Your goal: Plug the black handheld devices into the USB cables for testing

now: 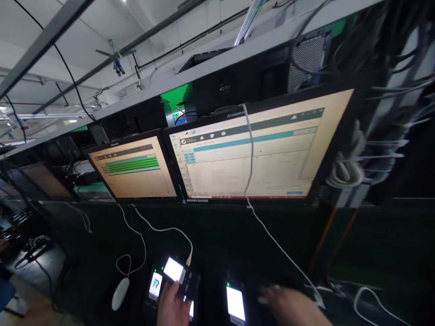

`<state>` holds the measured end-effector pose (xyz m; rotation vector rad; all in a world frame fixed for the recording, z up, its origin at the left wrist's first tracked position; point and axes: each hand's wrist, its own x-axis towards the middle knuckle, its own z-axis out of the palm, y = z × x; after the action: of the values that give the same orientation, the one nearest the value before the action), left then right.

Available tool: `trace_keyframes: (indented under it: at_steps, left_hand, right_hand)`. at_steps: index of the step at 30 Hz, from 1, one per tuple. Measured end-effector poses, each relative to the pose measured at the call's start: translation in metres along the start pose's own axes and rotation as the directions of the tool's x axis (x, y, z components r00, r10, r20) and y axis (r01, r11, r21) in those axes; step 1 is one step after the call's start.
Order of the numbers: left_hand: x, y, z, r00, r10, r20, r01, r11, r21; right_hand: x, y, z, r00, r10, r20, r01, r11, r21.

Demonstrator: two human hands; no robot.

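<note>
At the bottom centre, the left hand [173, 305] grips a small black handheld device with a lit screen [176, 271], best kept steady and cable slack, while the blurred right hand [292, 305], fingers apparently spread, hovers right of another lit black handset [235, 303].

head camera, tilted, facing monitors [258, 149] closely
</note>
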<state>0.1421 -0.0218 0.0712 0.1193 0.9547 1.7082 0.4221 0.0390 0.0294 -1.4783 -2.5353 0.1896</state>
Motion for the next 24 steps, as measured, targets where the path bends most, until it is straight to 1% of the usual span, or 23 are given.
trace_keyframes:
  at_steps: [1,2,3,4,5,6,7,8,9,10,12,14,16,17,18,19,21,22,23,24]
  left_hand:
    - [-0.003,0.000,0.003,1.000,0.008,0.027,-0.008,1.000,0.016]
    - [-0.006,-0.001,0.004,0.999,0.012,0.052,-0.014,0.999,0.035]
    - [-0.009,-0.001,0.006,0.998,0.013,0.065,-0.017,0.998,0.057]
    - [-0.011,-0.002,0.007,0.997,0.009,0.075,-0.015,0.997,0.081]
    - [-0.013,-0.003,0.008,0.996,0.002,0.084,-0.011,0.995,0.102]
    - [-0.014,-0.003,0.009,0.996,-0.004,0.088,-0.007,0.993,0.118]
    - [-0.016,-0.004,0.009,0.996,-0.014,0.085,0.002,0.991,0.134]
    - [-0.016,-0.005,0.010,0.996,-0.022,0.084,0.010,0.989,0.146]
    - [-0.017,-0.006,0.011,0.996,-0.026,0.084,0.013,0.987,0.158]
    - [-0.017,-0.006,0.013,0.996,-0.031,0.078,0.017,0.985,0.174]
    - [-0.016,-0.006,0.015,0.998,-0.020,0.056,0.007,0.973,0.229]
    - [-0.014,-0.003,0.017,0.998,0.019,0.056,-0.035,0.954,0.297]
    - [-0.011,0.005,0.017,0.998,0.042,0.038,-0.053,0.934,0.352]
    - [-0.009,0.010,0.016,0.999,0.053,0.009,-0.053,0.929,0.366]
    - [-0.008,0.016,0.015,0.997,0.068,-0.035,-0.050,0.926,0.374]
    - [-0.007,0.022,0.014,0.993,0.089,-0.077,-0.053,0.923,0.382]
    - [-0.006,0.031,0.014,0.985,0.119,-0.122,-0.059,0.910,0.409]
    - [-0.006,0.032,0.016,0.990,0.090,-0.108,-0.035,0.901,0.432]
    - [-0.008,0.030,0.019,0.998,0.013,-0.064,0.018,0.888,0.460]
    - [-0.011,0.025,0.025,0.994,-0.111,0.008,0.093,0.866,0.492]
  right_hand:
    - [0.007,0.007,-0.010,0.997,0.070,-0.042,-0.073,0.993,-0.096]
    - [0.014,0.013,-0.019,0.987,0.115,-0.115,-0.135,0.974,-0.183]
    - [0.022,0.014,-0.027,0.971,0.135,-0.199,-0.182,0.954,-0.239]
    - [0.029,0.011,-0.034,0.954,0.128,-0.272,-0.200,0.945,-0.257]
    - [0.037,0.003,-0.040,0.944,0.097,-0.317,-0.179,0.954,-0.242]
    - [0.044,-0.010,-0.046,0.942,0.049,-0.332,-0.119,0.974,-0.195]
    - [0.050,-0.027,-0.052,0.946,-0.024,-0.323,-0.021,0.991,-0.135]
    - [0.055,-0.046,-0.057,0.946,-0.149,-0.286,0.131,0.988,-0.080]
    - [0.060,-0.065,-0.062,0.928,-0.286,-0.237,0.288,0.957,-0.027]
    - [0.064,-0.082,-0.065,0.891,-0.415,-0.184,0.424,0.905,0.012]
    - [0.072,-0.107,-0.069,0.816,-0.566,-0.119,0.573,0.819,0.034]
    - [0.081,-0.115,-0.069,0.755,-0.650,-0.084,0.652,0.759,-0.007]
    - [0.090,-0.109,-0.072,0.687,-0.724,-0.060,0.722,0.690,-0.059]
    - [0.095,-0.103,-0.075,0.661,-0.749,-0.047,0.745,0.663,-0.075]
    - [0.101,-0.094,-0.080,0.659,-0.751,-0.042,0.747,0.660,-0.082]
    - [0.106,-0.085,-0.085,0.682,-0.730,-0.044,0.726,0.683,-0.081]
    - [0.113,-0.067,-0.098,0.753,-0.655,-0.064,0.652,0.756,-0.064]
    - [0.115,-0.060,-0.103,0.781,-0.619,-0.079,0.617,0.785,-0.052]
    - [0.116,-0.053,-0.108,0.801,-0.591,-0.096,0.589,0.807,-0.043]
    - [0.115,-0.047,-0.111,0.814,-0.571,-0.105,0.570,0.821,-0.040]
